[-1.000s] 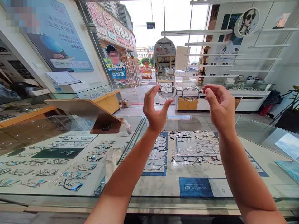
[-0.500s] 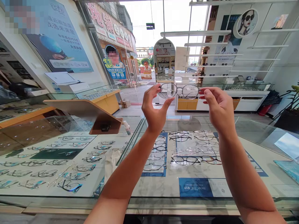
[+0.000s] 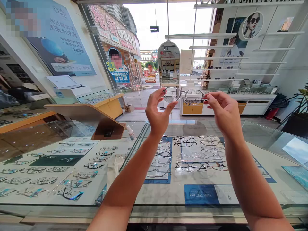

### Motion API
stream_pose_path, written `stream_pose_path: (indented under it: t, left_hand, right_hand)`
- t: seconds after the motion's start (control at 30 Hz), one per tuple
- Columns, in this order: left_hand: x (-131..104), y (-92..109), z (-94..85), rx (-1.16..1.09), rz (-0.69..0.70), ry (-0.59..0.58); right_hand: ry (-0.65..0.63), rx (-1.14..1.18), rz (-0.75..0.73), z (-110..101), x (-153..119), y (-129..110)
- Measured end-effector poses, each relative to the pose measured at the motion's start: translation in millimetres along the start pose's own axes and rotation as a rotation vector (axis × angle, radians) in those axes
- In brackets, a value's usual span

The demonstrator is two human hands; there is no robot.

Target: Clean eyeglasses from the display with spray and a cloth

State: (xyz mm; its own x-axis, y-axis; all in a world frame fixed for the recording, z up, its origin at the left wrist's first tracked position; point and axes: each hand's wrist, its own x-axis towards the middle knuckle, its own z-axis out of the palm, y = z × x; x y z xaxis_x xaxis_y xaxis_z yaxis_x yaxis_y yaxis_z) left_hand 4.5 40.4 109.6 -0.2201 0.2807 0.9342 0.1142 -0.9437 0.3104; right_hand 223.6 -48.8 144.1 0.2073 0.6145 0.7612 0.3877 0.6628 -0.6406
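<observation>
A pair of round, thin-rimmed eyeglasses is held up level above the glass counter, lenses facing me. My left hand grips its left end, fingers at the outer rim and hinge, the thumb near the lower rim. At the other end, my right hand pinches the frame by its hinge between thumb and fingers. Both arms reach over the display case, where several rows of eyeglasses lie below. The temples show only in part behind the lenses.
The glass display counter spans the front. On its left stand a tilted brown board, a small white spray bottle and a pale cloth. A blue-and-white card lies inside. Beyond are an arched mirror and wall shelves.
The eyeglasses have tilted slightly, and the right hand has shifted a little left. Both hands keep their hold. The camera view has moved very slightly.
</observation>
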Motion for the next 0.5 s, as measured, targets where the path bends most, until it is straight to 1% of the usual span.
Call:
stream_pose_path:
  t: [0.1, 0.23, 0.5]
  left_hand:
    - [0.3, -1.1, 2.0, -0.086, -0.018, -0.005]
    - [0.7, -1.1, 5.4, -0.144, 0.001, -0.023]
    - [2.3, 3.1, 4.6, -0.109, 0.065, -0.048]
  right_hand:
    - [-0.005, 0.004, 0.006, 0.1, 0.0, -0.1]
    - [0.0, 0.027, 0.022, 0.8, 0.4, -0.3]
    - [-0.018, 0.052, 0.03, 2.1, 1.2, 0.6]
